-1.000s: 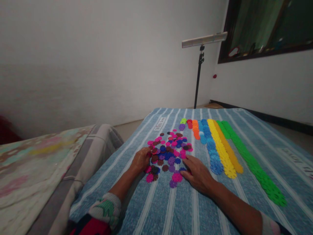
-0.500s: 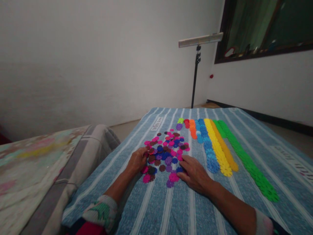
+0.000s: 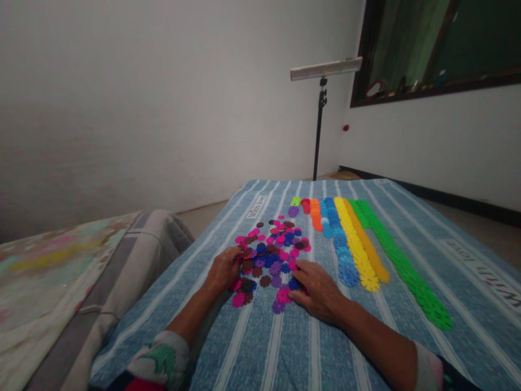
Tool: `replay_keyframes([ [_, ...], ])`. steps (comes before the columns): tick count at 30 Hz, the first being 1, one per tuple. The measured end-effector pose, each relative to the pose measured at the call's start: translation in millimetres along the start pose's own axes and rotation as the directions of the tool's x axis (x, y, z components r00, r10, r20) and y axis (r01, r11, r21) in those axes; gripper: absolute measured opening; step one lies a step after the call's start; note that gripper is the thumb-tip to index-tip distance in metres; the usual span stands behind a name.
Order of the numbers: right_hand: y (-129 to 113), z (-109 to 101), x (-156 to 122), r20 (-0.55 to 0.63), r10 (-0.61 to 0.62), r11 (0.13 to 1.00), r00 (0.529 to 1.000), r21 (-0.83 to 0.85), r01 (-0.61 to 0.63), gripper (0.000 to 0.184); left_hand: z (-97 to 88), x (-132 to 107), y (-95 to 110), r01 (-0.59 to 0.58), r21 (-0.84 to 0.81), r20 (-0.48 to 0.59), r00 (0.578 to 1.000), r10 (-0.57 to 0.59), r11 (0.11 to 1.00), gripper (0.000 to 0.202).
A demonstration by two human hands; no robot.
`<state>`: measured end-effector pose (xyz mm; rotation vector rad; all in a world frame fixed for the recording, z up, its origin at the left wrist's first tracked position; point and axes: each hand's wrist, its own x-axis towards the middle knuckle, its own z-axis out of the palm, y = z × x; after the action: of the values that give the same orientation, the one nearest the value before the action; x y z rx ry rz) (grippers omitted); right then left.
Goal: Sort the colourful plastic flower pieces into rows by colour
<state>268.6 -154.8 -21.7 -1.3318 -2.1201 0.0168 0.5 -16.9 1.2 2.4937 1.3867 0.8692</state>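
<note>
A loose pile of notched plastic discs [image 3: 269, 260], in pink, purple, dark blue and brown, is spread over a striped blue cloth [image 3: 260, 347]. At the pile's left edge is my left hand [image 3: 223, 267], its fingers curled against the discs; their tips are partly hidden, and I cannot make out what they hold. My right hand [image 3: 319, 287] rests at the right edge, thumb and fingers apart. Between them lies a dark blue disc [image 3: 293, 284], with a pink disc [image 3: 284, 295] by the thumb tip.
Right of the pile, overlapping discs form rows: blue [image 3: 345, 260], yellow [image 3: 358, 244], orange-yellow [image 3: 370, 252] and a long green row [image 3: 411, 271]. Shorter orange [image 3: 316, 214] and red [image 3: 305, 205] rows lie farther back. A black stand [image 3: 318, 130] rises behind. Left is a fabric-covered surface [image 3: 61, 282].
The whole view has shifted slightly, so everything appears a little farther left. Both hands keep nearly the same places at the pile, and the discs look unchanged.
</note>
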Motion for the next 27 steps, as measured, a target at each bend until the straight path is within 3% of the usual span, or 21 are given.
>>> replay_keyframes([
  [27, -3.6, -4.9, 1.1, 0.044, -0.014, 0.999, 0.999, -0.036, 0.016, 0.019, -4.3, -1.1, 5.4, 0.018, 0.070, 0.074, 0.997, -0.023, 0.997, 0.026],
])
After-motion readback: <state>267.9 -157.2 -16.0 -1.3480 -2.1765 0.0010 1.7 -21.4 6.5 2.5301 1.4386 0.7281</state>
